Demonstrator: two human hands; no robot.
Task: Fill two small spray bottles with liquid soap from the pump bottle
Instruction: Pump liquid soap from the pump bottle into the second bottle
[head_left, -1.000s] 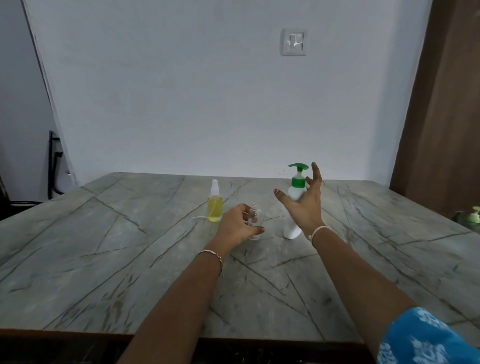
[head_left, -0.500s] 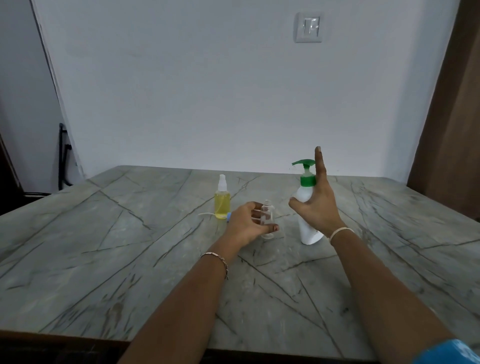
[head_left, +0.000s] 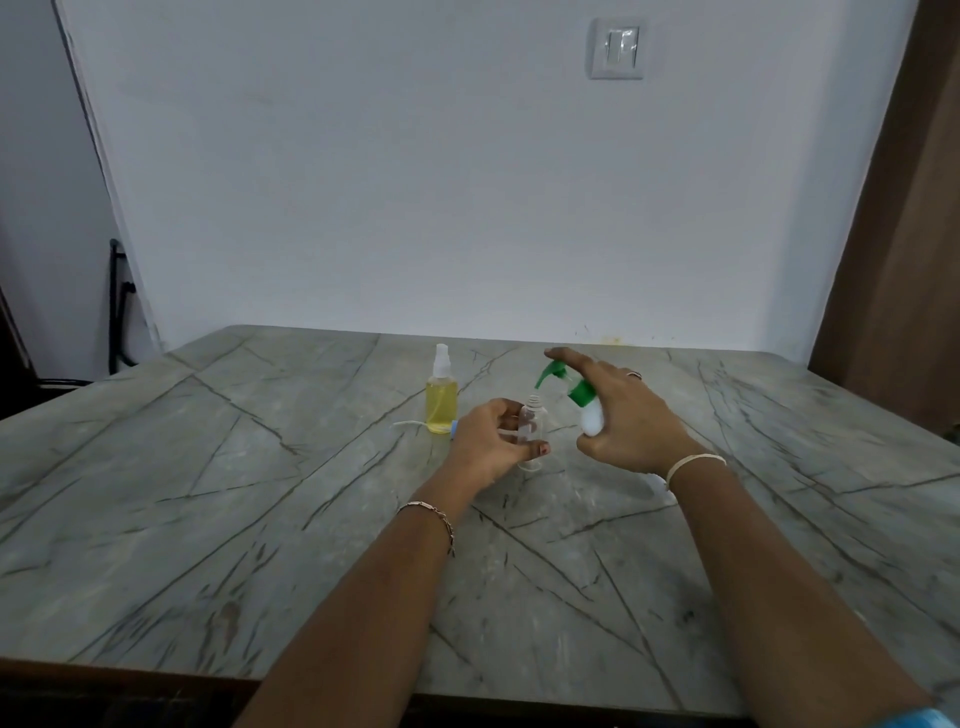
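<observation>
My left hand grips a small clear spray bottle that stands uncapped on the grey marble table. My right hand holds the white pump bottle tilted to the left, with the index finger on its green pump head. The green nozzle points down toward the clear bottle's open neck. A second small spray bottle, filled with yellow liquid and closed with a white sprayer, stands just left of my left hand.
A loose white sprayer tube with a blue cap lies at the base of the yellow bottle. A wall switch is on the back wall. A brown door stands at the right.
My right hand closed on the pump bottle and tipped it left, over the clear bottle. Its index finger came down onto the pump head. My left hand stayed on the clear bottle.
</observation>
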